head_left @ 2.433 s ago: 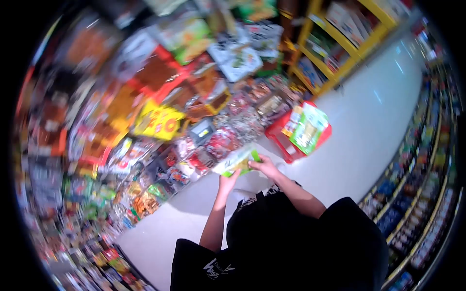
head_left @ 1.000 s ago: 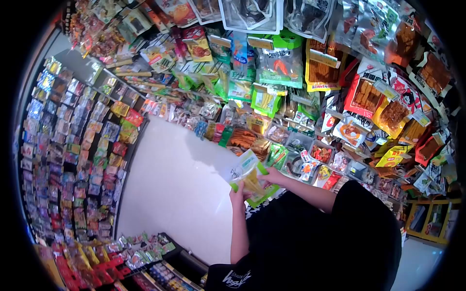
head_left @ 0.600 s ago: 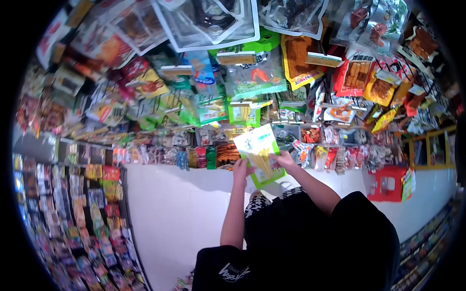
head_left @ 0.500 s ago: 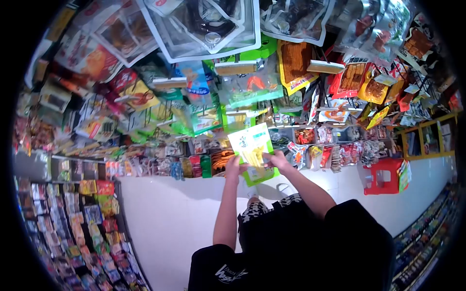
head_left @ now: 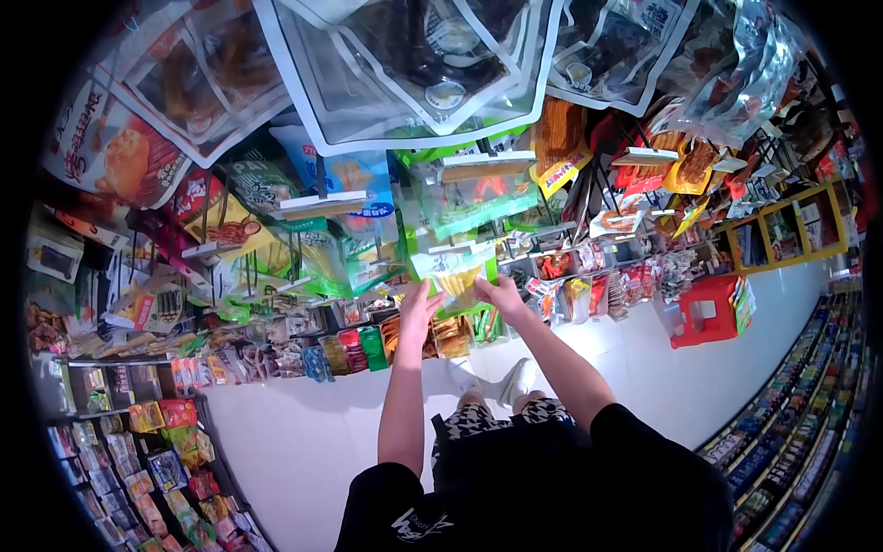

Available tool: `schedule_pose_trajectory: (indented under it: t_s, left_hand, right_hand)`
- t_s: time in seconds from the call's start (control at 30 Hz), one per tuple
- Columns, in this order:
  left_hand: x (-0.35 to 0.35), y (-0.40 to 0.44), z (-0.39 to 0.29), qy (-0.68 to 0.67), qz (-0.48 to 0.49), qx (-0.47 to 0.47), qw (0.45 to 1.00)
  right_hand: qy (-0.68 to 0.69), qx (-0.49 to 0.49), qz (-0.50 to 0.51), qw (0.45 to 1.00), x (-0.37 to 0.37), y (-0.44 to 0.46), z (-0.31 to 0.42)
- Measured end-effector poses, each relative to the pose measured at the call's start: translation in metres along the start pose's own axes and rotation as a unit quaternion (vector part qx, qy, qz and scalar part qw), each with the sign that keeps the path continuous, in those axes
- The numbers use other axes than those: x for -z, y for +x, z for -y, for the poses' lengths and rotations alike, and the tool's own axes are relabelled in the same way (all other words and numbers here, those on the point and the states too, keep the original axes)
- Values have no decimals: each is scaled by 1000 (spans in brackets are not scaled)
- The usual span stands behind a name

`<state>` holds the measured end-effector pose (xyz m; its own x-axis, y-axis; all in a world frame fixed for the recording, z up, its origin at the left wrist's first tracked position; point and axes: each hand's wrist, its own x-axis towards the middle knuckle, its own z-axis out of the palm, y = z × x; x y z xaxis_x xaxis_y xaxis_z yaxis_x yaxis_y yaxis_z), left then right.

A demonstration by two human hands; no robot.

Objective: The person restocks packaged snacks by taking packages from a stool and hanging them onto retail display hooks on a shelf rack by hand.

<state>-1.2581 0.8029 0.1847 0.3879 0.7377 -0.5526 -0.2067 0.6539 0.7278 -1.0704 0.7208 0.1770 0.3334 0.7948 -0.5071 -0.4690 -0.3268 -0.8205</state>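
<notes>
In front of the hanging rack, a green-and-white snack bag [head_left: 457,281] with pale yellow pieces on its front is held between both hands. My left hand [head_left: 418,310] grips its left lower edge. My right hand [head_left: 501,298] pinches the right edge, the thumb lying over the front. Just above the bag hangs a clear and green packet [head_left: 480,204], below a wooden label holder [head_left: 487,166]. The bag's top edge reaches the hanging packets; whether it touches them I cannot tell.
Large clear-and-white vacuum packs [head_left: 414,78] hang close overhead. Metal hooks with label strips [head_left: 322,204] stick out from the rack. Low bins of small packets [head_left: 354,350] line the floor's edge. A red stool [head_left: 706,311] stands at right, with shelves [head_left: 152,469] at lower left.
Both hands have moved the snack bag forward to the hanging packets, and it now tilts away from me. The rack appears nearer and my feet show more fully.
</notes>
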Motion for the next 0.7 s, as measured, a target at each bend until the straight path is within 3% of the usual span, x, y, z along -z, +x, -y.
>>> schedule_pose_trajectory:
  t_s: [0.27,0.7]
  left_hand:
    - [-1,3,-20,28,6,-6,1000]
    - [-6,12,-37,64,-17,16,998]
  right_hand:
    - [0,34,-18,999,-10,5,-1]
    - [-59,-6,-49,997,-21,4,17]
